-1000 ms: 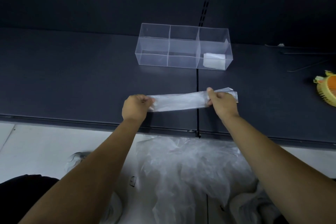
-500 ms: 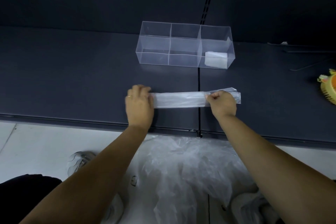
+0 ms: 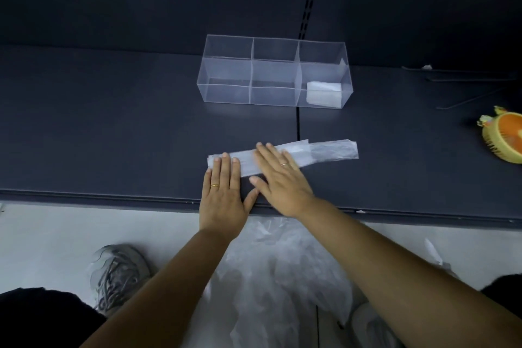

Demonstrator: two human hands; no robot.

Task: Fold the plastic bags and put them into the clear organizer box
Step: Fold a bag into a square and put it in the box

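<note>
A clear plastic bag, folded into a long narrow strip, lies flat on the dark table. My left hand presses its left end with straight fingers. My right hand lies flat across the strip's middle, fingers spread. The strip's right end sticks out uncovered. Behind it stands the clear organizer box with three compartments. A folded white bag sits in the right compartment; the other two hold nothing.
A heap of loose clear plastic bags lies on the pale floor below the table edge, between my shoes. An orange and yellow object sits at the table's right edge. Thin dark rods lie at the far right.
Both hands let go of the strip's ends and flattened out on it. My right hand moved left to the strip's middle, and the strip now lies pressed on the table.
</note>
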